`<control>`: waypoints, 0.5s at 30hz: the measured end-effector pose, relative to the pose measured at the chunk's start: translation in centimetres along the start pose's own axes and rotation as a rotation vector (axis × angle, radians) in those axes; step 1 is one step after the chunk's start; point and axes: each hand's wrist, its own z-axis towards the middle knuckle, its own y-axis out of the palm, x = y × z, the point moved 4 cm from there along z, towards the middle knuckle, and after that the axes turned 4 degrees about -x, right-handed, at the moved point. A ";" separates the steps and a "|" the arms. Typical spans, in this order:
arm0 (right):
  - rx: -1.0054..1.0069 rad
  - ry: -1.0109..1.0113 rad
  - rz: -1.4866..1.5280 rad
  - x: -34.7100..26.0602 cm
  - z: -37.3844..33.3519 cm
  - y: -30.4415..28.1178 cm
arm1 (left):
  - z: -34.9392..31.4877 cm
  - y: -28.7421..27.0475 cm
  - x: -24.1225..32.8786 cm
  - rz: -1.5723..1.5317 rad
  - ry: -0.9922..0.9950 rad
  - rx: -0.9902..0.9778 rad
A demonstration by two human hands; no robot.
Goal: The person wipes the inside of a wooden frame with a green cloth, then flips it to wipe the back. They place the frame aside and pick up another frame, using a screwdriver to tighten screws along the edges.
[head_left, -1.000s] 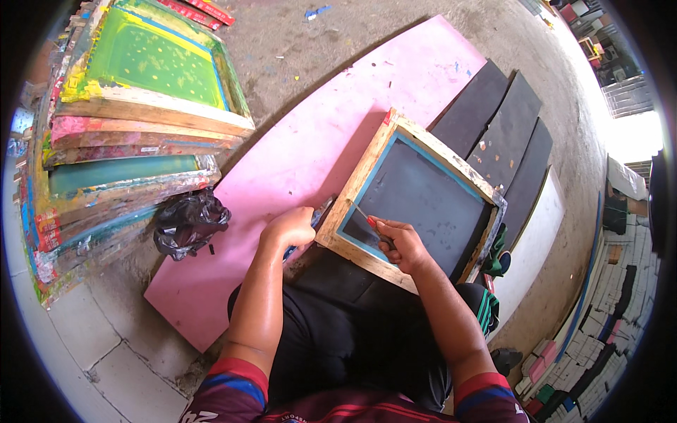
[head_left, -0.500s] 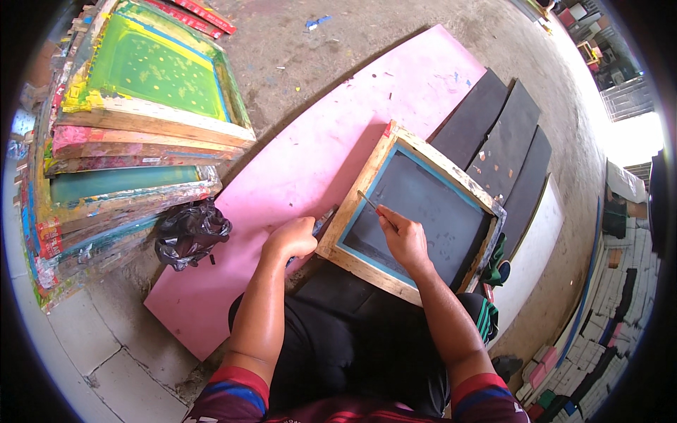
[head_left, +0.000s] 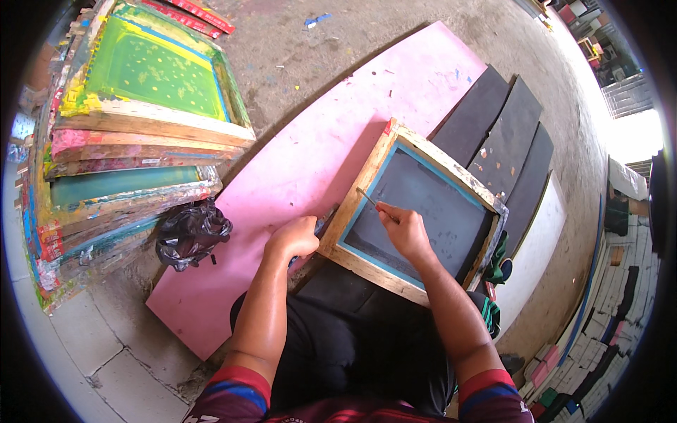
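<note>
A wooden screen-printing frame (head_left: 371,280) with dark grey mesh and blue tape along its inner edges rests tilted by my lap. My right hand (head_left: 407,231) is over the mesh, closed on a screwdriver (head_left: 369,199) with a thin metal shaft. Its tip meets the frame's left rail; its handle is mostly hidden by my fingers. Beside the frame's near left corner is my left hand (head_left: 295,237), fingers curled into a fist. A bit of something dark and bluish shows past that fist, but its kind is hidden.
A pink board (head_left: 282,169) lies beneath on the floor, with dark panels (head_left: 504,134) and a white panel (head_left: 544,211) to the right. Paint-stained frames (head_left: 151,123) are stacked at the left, beside a crumpled black plastic bag (head_left: 190,233). A dark green cloth (head_left: 498,264) is by the frame's right corner.
My hands and the frame keep nearly the same places. The screwdriver's tip stays at the left rail, while my right hand has turned slightly around the handle.
</note>
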 end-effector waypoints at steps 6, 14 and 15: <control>0.023 0.003 -0.049 -0.2 -0.2 0.4 | 0.0 -0.1 -0.1 -0.008 -0.010 -0.029; 0.055 -0.007 -0.096 0.1 -1.5 0.3 | 0.0 -0.2 -0.2 0.008 0.005 -0.006; 0.095 -0.063 -0.091 0.3 -1.5 0.4 | 0.0 -0.2 -0.1 0.003 0.005 -0.012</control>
